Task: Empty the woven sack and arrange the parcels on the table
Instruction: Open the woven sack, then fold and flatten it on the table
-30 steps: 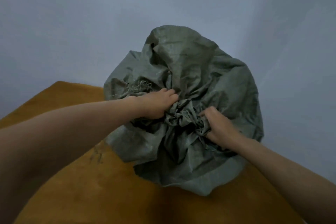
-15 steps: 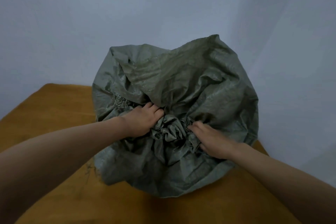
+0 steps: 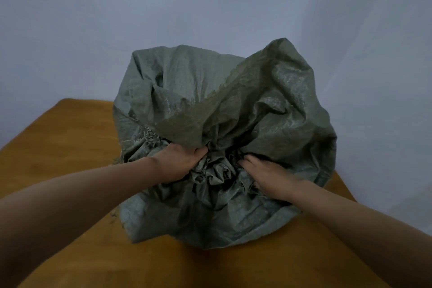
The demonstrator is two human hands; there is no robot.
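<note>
A bulging grey-green woven sack (image 3: 245, 110) stands on the orange-brown table (image 3: 58, 147), its gathered mouth bunched toward me in the middle. My left hand (image 3: 180, 161) grips the crumpled fabric on the left side of that bunch. My right hand (image 3: 266, 175) clutches the fabric on the right side, fingers dug into the folds. The sack's frayed edge shows just left of my left hand. No parcels are visible; whatever is inside is hidden by the sack.
A plain pale wall rises directly behind the table. The table's far edge runs just behind the sack, and its right edge slants down past my right forearm. Bare tabletop lies to the left and in front of the sack.
The sack has tipped and settled lower on the table, its top fold swinging from left to right. Both hands have kept their hold on the bunched mouth.
</note>
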